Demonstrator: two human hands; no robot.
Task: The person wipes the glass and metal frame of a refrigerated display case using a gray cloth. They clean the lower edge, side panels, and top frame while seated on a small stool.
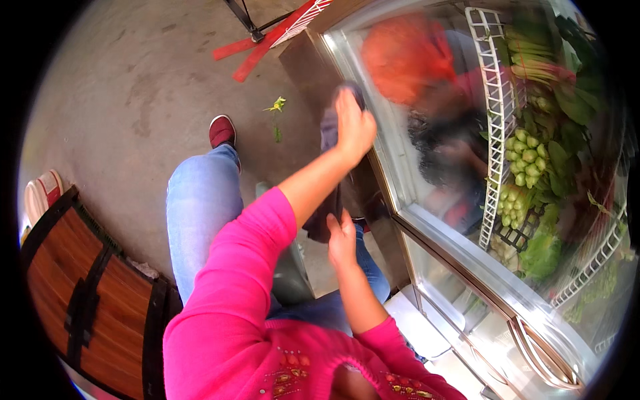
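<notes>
A dark grey-purple cloth [328, 131] is bunched in my left hand [356, 125], which is at the edge of the glass door [400, 150] of a display fridge. The cloth hangs down towards my right hand [342, 242]. That hand is below it, thumb and fingers pointing up, close to the cloth's lower part; whether it grips the cloth cannot be told. Behind the glass, green vegetables [526, 157] and leafy greens [542, 250] lie by white wire racks [492, 115]. The glass carries a blurred orange and dark reflection.
A wood-panelled piece with black edges [115, 295] is at the lower left, beside a red-and-white object [44, 195]. A yellow-green plant scrap [276, 105] lies on the concrete floor. Red bars [260, 45] and a black metal leg [250, 25] stand at the top.
</notes>
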